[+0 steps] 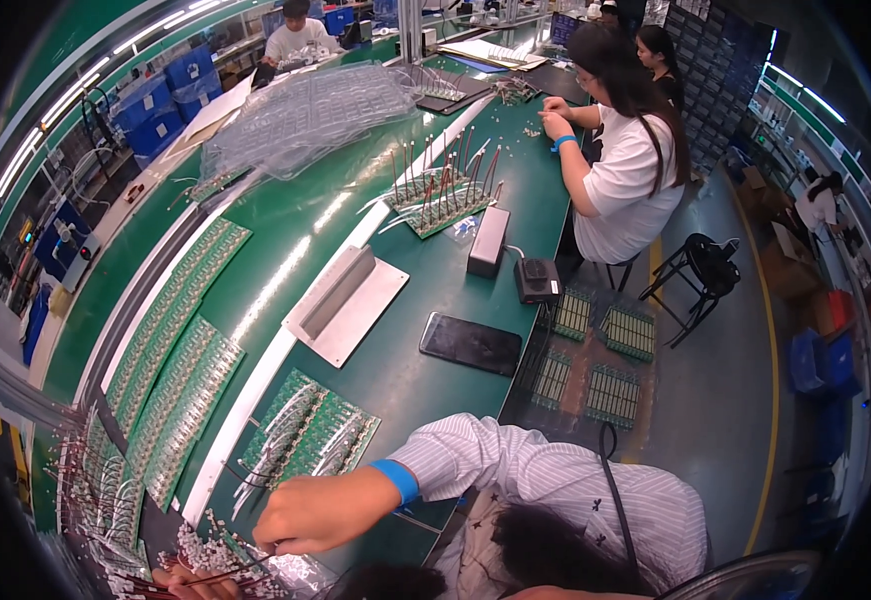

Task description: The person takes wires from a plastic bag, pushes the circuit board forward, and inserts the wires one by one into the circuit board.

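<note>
My right hand, with a blue band at its wrist, is closed above a pile of wires with white connectors. What its fingers hold is hidden. At the lower edge, only the fingers of my left hand show, closed around dark red wires. A crumpled clear bag lies under the right hand. Just beyond that hand is a green circuit board panel with white and grey wires lying across it. Long green board panels lie to the left, with more wired boards near the lower left.
A metal angle bracket, a black phone, an oblong box and a small black device lie ahead. Beyond are a wired board and clear plastic trays. A co-worker sits at the right edge; board panels lie below.
</note>
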A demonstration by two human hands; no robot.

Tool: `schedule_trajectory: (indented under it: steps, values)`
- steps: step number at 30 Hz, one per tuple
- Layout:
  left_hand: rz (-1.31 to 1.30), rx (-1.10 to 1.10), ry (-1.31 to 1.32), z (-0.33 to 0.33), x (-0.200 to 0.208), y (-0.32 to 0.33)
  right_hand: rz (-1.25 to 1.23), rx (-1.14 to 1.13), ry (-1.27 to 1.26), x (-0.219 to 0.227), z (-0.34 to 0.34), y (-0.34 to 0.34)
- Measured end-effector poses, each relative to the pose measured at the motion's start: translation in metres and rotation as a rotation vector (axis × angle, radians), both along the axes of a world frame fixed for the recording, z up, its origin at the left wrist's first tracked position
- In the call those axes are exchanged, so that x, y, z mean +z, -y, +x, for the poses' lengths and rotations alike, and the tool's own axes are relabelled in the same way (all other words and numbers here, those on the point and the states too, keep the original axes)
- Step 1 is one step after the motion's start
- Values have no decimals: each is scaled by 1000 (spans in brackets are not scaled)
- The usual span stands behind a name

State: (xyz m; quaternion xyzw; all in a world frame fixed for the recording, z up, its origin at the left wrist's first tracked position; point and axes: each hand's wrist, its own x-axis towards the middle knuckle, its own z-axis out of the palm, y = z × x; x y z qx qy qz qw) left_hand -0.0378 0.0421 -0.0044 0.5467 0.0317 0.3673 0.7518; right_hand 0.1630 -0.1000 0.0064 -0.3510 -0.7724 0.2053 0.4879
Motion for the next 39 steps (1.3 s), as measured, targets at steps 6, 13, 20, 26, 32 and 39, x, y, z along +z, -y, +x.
schedule_trajectory:
  steps: [6,13,20,26,32,39]
  values:
    - [112,92,-63,1,-11,-13,9,-235,-26,17,16,8]
    - [244,286,-175,-31,-9,1,43,-290,-276,41,38,19]
    - [-51,561,-343,36,36,61,14,-448,-230,40,55,17]
    - [-90,480,-192,36,39,76,2,-506,-97,44,51,16]
    - [-24,410,-130,35,41,82,-115,-484,-67,42,49,22]
    - [-71,506,-124,40,45,81,-276,-137,158,40,61,21]
